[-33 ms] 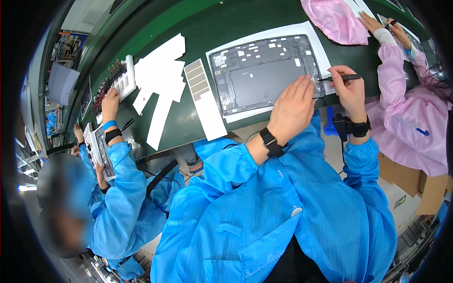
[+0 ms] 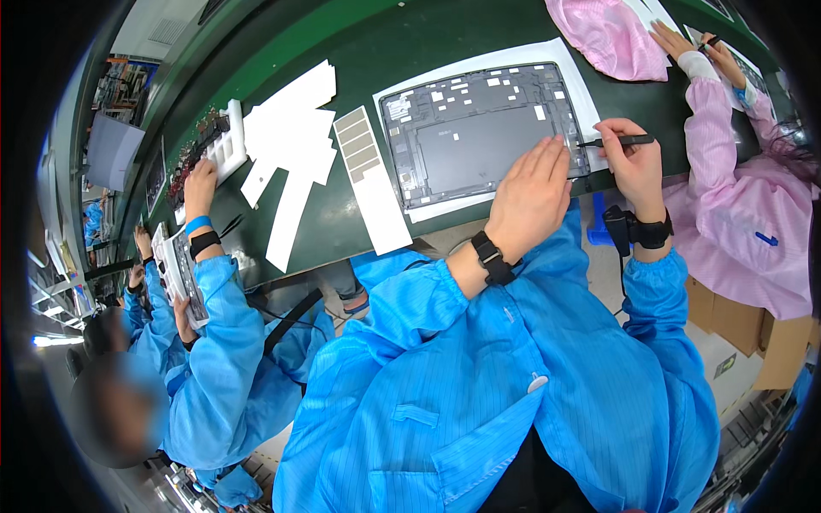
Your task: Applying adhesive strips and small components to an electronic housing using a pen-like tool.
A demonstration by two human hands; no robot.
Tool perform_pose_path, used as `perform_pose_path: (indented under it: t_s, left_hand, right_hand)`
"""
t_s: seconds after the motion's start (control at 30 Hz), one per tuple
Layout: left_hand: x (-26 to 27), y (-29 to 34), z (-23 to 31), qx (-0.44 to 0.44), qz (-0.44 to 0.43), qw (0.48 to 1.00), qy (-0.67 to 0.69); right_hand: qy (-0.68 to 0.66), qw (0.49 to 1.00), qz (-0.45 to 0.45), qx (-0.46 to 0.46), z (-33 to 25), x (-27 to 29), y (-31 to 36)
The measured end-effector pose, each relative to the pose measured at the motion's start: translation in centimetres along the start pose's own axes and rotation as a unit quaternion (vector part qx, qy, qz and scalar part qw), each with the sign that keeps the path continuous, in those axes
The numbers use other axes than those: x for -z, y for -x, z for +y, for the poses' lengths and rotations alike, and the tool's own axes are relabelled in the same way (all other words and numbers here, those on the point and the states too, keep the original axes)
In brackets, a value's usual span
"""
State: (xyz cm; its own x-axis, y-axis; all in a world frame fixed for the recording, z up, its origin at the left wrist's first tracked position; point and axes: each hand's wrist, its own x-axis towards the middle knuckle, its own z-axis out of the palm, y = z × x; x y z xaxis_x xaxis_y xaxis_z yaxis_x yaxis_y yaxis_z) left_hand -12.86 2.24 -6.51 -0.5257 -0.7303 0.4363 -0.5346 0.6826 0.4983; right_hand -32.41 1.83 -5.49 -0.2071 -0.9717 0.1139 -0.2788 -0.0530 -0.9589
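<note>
A dark grey, tablet-like housing (image 2: 466, 150) lies on a white sheet (image 2: 590, 107), with many small white pieces stuck on it. My left hand (image 2: 530, 188) rests flat on its lower right part, fingers stretched out and holding nothing. At the right edge of the housing, my right hand (image 2: 633, 167) grips black tweezers (image 2: 629, 140) between thumb and fingers. Their thin tip points left at the housing's rim, close to my left fingertips. Whether anything is in the tip is too small to tell. Left of the housing is a white strip with grey-brown adhesive pieces (image 2: 361, 154).
White paper strips (image 2: 291, 137) lie in a pile on the green table (image 2: 359, 73). At left, a co-worker's hand (image 2: 201, 184) is by a white foam holder (image 2: 227, 150). A co-worker in pink (image 2: 727, 197) works at right, near a bundled pink cloth (image 2: 607, 38).
My hands, the tweezers and the housing stay in place. At the far left, a co-worker's head has shifted a little, showing more of another blue sleeve behind.
</note>
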Motion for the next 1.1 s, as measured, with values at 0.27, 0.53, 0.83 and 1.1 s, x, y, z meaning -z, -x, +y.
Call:
perform_pose_path:
  t_s: [0.27,0.53,0.83,1.1]
  left_hand:
    - [0.0,0.2,0.0,-0.001,0.004,1.000,-0.007]
    - [-0.2,-1.0,1.0,0.002,-0.011,0.998,-0.068]
    - [-0.2,-1.9,1.1,-0.016,-0.044,0.984,-0.172]
    - [1.4,-0.6,0.9,-0.015,0.015,0.993,-0.115]
  right_hand:
    - [0.077,0.996,0.001,0.033,0.0,0.0,0.1]
    - [0.106,0.993,-0.043,0.033,-0.6,0.7,-0.8]
    - [-0.127,0.967,0.220,-0.006,-1.7,0.5,-1.0]
    - [-0.183,0.975,0.120,0.017,-3.3,-2.5,-2.7]
